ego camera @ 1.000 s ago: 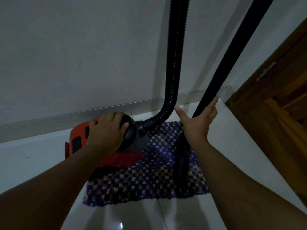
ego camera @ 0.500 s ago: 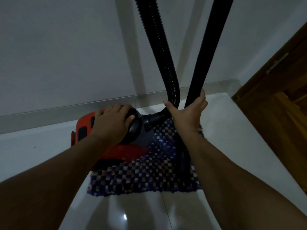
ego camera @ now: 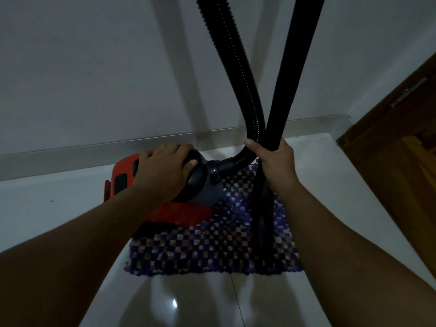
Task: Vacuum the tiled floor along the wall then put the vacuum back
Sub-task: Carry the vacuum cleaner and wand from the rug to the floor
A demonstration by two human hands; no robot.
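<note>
At frame centre, we are gripping the wand (ego camera: 282,109) with our right hand (ego camera: 277,165), keeping it upright. Our left hand (ego camera: 162,171) is grasping the red canister vacuum (ego camera: 122,178), steadying it.

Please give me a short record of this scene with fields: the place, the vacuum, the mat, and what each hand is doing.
place: tiled floor beside a white wall
vacuum body: red and black, partly on the mat
mat: checkered, purple tones, flat on the floor
left hand: resting on top of the vacuum body
right hand: closed around the rigid tube, thumb against the ribbed hose
door: wooden, at the right
</note>
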